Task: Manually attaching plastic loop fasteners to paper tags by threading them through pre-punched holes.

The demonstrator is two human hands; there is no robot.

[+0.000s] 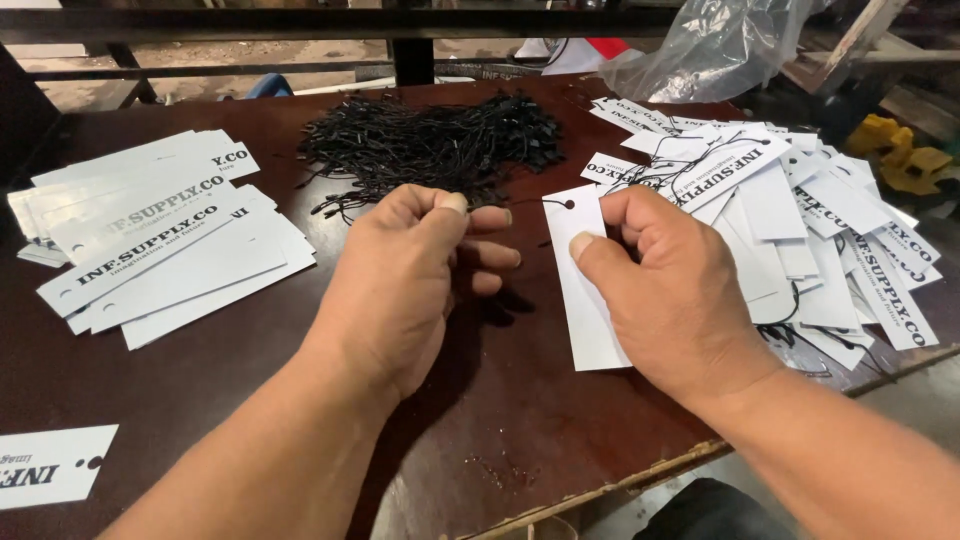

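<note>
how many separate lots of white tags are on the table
4: a stack at the left, a strung heap at the right, one lone tag at the bottom left corner, and one tag in the right hand. More may lie beyond the frame.

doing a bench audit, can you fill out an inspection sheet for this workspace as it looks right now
surface: dark brown table, front edge chipped.
job's things: white card tag with a punched hole, black string through the hole; pile of black strings at the back.
clutter: stack of unstrung white tags on the left; heap of strung tags on the right; lone tag at the near left edge.
hands: left hand pinches a string end; right hand holds the card tag.
cables: nothing seen.
surroundings: clear plastic bag, yellow object, dark metal rail.
</note>
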